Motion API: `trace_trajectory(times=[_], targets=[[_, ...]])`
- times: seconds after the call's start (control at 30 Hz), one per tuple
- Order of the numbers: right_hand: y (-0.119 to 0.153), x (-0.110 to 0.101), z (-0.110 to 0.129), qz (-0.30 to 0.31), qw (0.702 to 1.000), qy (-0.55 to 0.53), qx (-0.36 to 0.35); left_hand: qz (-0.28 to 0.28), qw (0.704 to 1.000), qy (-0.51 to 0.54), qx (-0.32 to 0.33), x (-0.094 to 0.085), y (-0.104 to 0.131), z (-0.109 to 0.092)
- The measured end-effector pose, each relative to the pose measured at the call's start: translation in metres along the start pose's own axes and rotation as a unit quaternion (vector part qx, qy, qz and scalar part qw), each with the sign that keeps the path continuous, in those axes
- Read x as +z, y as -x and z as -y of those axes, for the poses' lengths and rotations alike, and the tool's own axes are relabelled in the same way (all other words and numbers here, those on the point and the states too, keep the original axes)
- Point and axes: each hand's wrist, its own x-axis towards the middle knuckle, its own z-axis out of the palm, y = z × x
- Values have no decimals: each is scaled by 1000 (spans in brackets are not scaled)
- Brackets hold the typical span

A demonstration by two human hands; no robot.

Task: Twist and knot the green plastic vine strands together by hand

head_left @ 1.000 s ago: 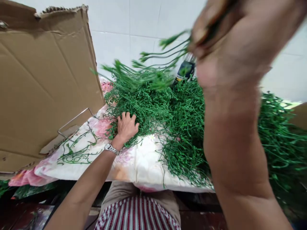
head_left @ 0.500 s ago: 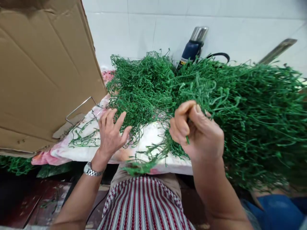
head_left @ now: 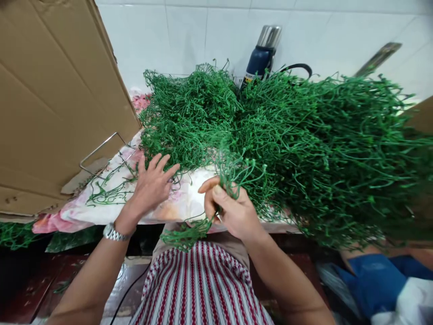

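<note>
At table's near edge, my right hand (head_left: 233,212) pinches a sprig (head_left: 189,230) of light, springy, tangle-prone green plastic stems by its base, beside the pile (head_left: 304,149); left hand (head_left: 150,187) open, flat on the cloth (head_left: 182,205).

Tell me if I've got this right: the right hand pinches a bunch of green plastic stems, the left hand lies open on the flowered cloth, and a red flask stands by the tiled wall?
Not quite: the flask is dark blue with a steel top, as the head view shows. The right hand does pinch green plastic stems, and the left hand lies open on the flowered cloth.
</note>
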Motion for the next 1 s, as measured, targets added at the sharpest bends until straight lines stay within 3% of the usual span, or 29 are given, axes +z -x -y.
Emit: trace_trajectory(times=[0.1, 0.17, 0.23, 0.3, 0.37, 0.4, 0.47, 0.57, 0.63, 0.8, 0.9, 1.0], targets=[[6, 2, -10, 24, 998, 63, 20, -112, 987, 114, -4, -18, 26, -26], [8, 2, -19, 56, 995, 70, 31, -170, 947, 268, -51, -23, 40, -45], [10, 3, -30, 87, 993, 61, 44, -119, 879, 450, -104, -22, 47, -61], [12, 3, -44, 97, 992, 59, 62, -19, 775, 613, -154, -16, 49, -74], [14, 5, -60, 92, 990, 76, 79, 56, 669, 712, -205, -8, 51, -82], [15, 5, -68, 88, 989, 86, 84, 75, 631, 738, -229, -5, 52, -85], [17, 6, -81, 79, 988, 99, 87, 76, 591, 757, -269, 1, 54, -87], [22, 4, -87, 63, 985, 150, 51, 13, 585, 759, -286, 4, 56, -85], [28, 0, -80, 57, 972, 229, 14, -15, 605, 745, -280, 5, 55, -81], [51, -20, -45, 39, 904, 424, -37, 33, 687, 686, -238, 6, 50, -72], [55, -29, -21, -57, 861, 479, -160, 56, 722, 659, -204, 7, 48, -72], [43, -34, -5, -118, 785, 550, -260, 76, 739, 652, -156, 8, 44, -77]])
